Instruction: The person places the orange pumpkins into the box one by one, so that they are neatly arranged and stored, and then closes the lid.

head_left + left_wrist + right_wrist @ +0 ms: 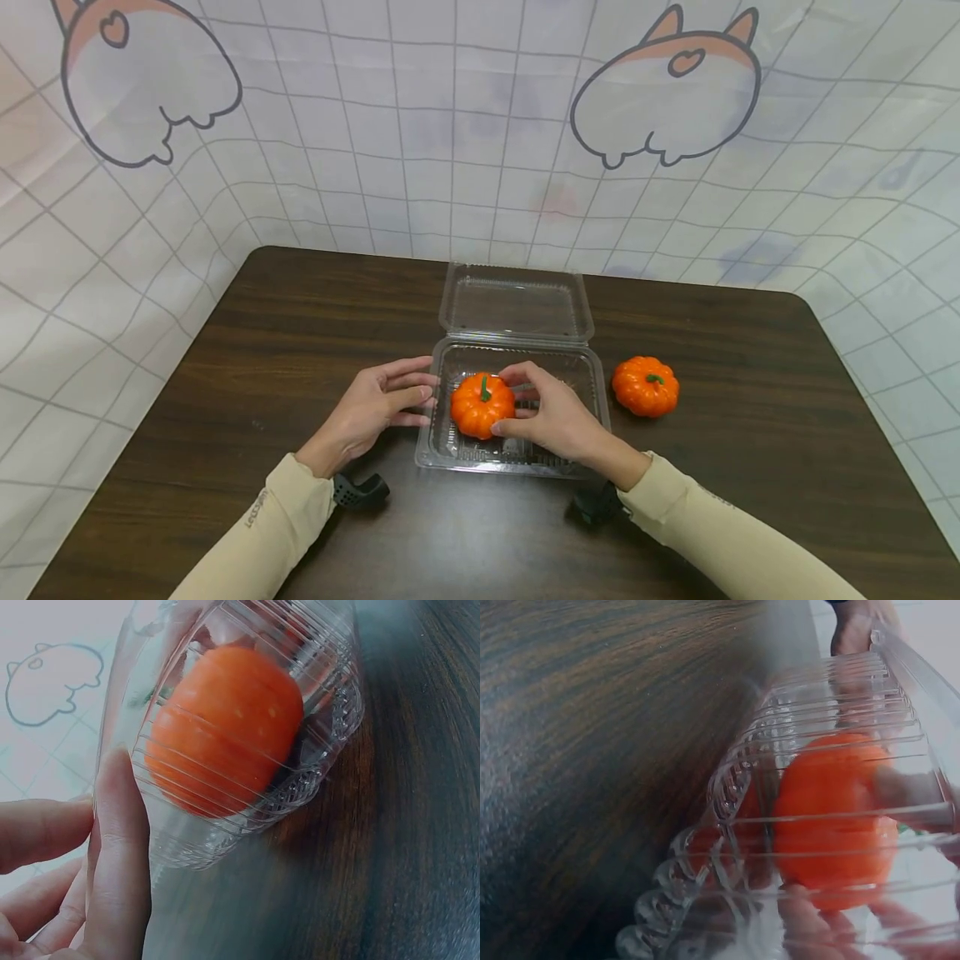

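Observation:
A clear plastic clamshell container [517, 472] lies on the table with its lid [517, 304] folded back. Inside its left half sits a small orange pumpkin [480, 408] with a green stem. My right hand [555, 417] reaches into the container and grips this pumpkin from the right, thumb in front and fingers behind. At the left rim, my left hand [378, 404] pinches the container's edge between thumb [120, 855] and finger. Through the clear ribbed wall, both wrist views show the orange pumpkin [836, 825]. Outside, right of the container, stands a second orange pumpkin [646, 387].
Dark wood-grain table [750, 467] surrounds the container. A white grid-patterned cloth [420, 125] with cartoon animals hangs behind and at both sides. Dark wrist-worn devices [362, 492] sit below each cuff, close to the tabletop.

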`<state>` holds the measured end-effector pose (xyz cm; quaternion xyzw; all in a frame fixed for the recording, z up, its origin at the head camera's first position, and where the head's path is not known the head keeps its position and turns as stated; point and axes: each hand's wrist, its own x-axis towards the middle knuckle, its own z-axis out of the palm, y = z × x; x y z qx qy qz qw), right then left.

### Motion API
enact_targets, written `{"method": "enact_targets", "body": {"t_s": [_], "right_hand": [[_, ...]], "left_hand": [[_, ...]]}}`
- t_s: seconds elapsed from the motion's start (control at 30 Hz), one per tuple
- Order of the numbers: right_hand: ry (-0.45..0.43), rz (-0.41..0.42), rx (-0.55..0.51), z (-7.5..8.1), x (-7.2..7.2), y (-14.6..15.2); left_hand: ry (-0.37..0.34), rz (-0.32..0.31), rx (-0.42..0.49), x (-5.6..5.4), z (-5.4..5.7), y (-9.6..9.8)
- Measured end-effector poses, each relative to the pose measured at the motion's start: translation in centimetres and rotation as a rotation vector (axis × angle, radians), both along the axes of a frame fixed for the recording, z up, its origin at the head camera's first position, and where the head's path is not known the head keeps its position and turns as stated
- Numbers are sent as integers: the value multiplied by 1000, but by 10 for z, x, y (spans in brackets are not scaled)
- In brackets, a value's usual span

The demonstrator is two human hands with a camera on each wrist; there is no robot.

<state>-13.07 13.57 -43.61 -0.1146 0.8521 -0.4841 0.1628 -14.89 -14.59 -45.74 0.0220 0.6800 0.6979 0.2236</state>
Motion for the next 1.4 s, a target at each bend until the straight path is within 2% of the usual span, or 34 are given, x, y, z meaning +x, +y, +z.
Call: {"method": "enact_targets", "body": {"t_s": [0.27,0.63,1.17,1.4], "right_hand": [[-26,11,-48,4,2,8],[1,-28,-69,23,5,33],[136,-132,-91,47,6,80],[209,-173,-56,61,8,99]], "left_hand": [[-1,4,-7,0,0,1],[-9,11,-23,2,-1,-1],[-9,17,-14,2,-2,-1],[-2,10,-4,2,0,1]]}}
